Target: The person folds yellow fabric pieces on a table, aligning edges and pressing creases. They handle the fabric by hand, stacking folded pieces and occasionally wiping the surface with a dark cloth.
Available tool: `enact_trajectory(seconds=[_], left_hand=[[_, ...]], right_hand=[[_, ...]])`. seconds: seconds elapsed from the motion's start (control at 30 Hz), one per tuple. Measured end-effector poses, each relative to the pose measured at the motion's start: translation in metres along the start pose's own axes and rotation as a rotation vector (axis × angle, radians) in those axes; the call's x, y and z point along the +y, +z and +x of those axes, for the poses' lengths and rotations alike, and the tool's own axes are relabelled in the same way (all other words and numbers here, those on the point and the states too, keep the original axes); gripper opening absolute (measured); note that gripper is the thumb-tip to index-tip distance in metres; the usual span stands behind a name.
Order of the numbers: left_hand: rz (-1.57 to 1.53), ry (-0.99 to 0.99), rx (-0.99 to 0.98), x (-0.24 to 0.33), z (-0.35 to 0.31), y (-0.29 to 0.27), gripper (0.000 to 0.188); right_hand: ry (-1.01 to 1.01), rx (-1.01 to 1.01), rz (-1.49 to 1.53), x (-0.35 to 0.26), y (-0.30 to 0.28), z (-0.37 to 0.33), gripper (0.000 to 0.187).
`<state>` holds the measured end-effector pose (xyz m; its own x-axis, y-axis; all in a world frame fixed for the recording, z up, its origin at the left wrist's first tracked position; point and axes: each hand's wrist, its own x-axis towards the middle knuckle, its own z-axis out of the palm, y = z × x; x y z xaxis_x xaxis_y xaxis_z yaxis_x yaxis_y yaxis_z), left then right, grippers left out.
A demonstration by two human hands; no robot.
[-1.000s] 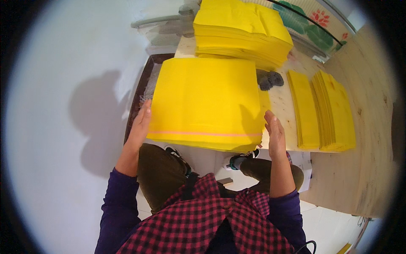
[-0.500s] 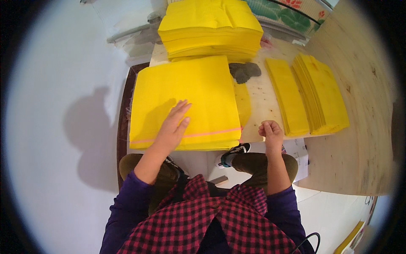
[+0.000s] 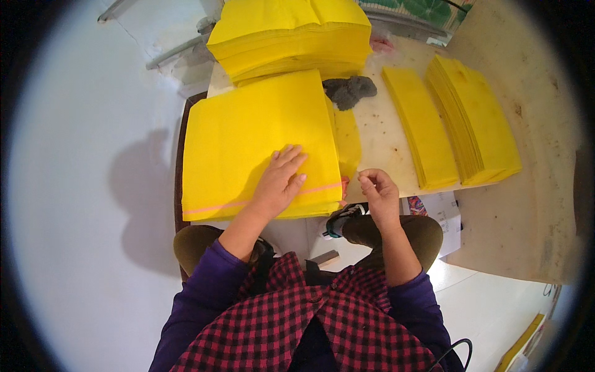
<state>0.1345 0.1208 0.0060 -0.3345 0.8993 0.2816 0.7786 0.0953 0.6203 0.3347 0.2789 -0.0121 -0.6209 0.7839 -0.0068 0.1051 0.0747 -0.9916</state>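
In front of me lies a wide stack of yellow sheets (image 3: 254, 124), with a thin pink band running across it close to the near edge. My left hand (image 3: 279, 180) rests on the top sheet just above that band, palm down and fingers stretched out. Just off the stack's near right corner is my right hand (image 3: 381, 192), thumb and forefinger pinched together. Whatever they may hold is too small to make out. A bit of pink (image 3: 344, 186) shows at the stack's right edge, beside the right fingertips.
Behind the wide stack stands a taller yellow stack (image 3: 291, 43). A dark grey cloth (image 3: 350, 92) lies to its right on the wooden table (image 3: 384, 136). Two narrow yellow stacks, one thin (image 3: 421, 130) and one thicker (image 3: 480, 124), sit by the wooden board (image 3: 527, 204) at the right.
My left hand has moved right across the top sheet. The right hand has shifted left, closer to the stack's corner, still pinched. The whole view has tilted slightly.
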Motion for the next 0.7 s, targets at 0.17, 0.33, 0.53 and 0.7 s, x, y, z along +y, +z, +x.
enact_trajectory(seconds=[0.17,0.33,0.53,0.7], left_hand=[[-0.008,0.007,-0.004,0.002,0.001,-0.003,0.047],[0.026,0.006,-0.022,0.004,0.002,-0.006,0.053],[0.057,-0.013,-0.069,0.01,0.002,-0.007,0.065],[0.069,-0.013,-0.1,0.013,0.003,-0.01,0.072]], right_hand=[[-0.263,-0.043,-0.225,-0.017,0.022,-0.011,0.049],[-0.193,-0.068,-0.369,-0.014,0.031,-0.012,0.067],[-0.125,-0.089,-0.288,-0.002,0.03,-0.012,0.07],[0.014,-0.177,0.088,-0.003,0.032,-0.011,0.066]])
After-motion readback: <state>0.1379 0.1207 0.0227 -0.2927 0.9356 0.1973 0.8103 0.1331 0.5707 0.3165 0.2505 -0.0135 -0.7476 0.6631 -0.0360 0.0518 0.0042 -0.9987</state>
